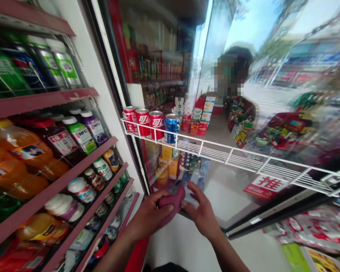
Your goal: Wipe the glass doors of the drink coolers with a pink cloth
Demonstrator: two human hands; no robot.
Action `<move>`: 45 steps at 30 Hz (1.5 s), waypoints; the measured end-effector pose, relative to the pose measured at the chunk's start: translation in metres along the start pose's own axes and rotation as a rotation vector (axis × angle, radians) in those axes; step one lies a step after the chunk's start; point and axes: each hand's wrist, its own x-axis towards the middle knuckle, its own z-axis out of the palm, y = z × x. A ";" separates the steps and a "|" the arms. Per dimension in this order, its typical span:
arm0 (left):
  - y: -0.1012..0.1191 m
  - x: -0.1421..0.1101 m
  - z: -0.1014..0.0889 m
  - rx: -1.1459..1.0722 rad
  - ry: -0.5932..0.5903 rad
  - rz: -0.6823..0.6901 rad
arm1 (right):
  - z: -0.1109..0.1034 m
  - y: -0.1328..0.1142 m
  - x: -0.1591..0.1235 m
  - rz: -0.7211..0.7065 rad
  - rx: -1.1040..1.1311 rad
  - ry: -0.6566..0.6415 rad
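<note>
A bunched maroon cloth (174, 202) is gripped in my left hand (151, 211), its thumb pressed over the folds. My right hand (201, 213) is just to the right of it, fingers apart and curved toward the cloth's edge; I cannot tell whether the fingertips touch it. Both hands are low in front of the open glass door (223, 185), below its white wire rack (232, 155). Several cans stand at the rack's left end: red cola cans (143, 122) and a blue can (172, 128).
Cooler shelves (73, 170) on the left hold bottles of juice, soda and other drinks. A red and white sign (268, 185) sits on the glass. The pane shows a person's blurred reflection (235, 75). Colourful packages (308, 226) lie at the lower right.
</note>
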 end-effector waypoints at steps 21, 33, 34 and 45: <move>0.218 0.047 -0.125 0.413 0.040 0.660 | 0.071 -0.259 0.094 -0.618 -0.652 0.079; 0.379 0.189 -0.126 0.885 0.529 0.982 | 0.066 -0.386 0.244 -1.040 -1.388 0.606; 0.381 0.197 -0.126 0.905 0.566 0.983 | 0.068 -0.386 0.249 -1.063 -1.430 0.606; 0.378 0.232 -0.137 0.919 0.732 0.986 | 0.101 -0.344 0.273 -1.222 -1.692 0.436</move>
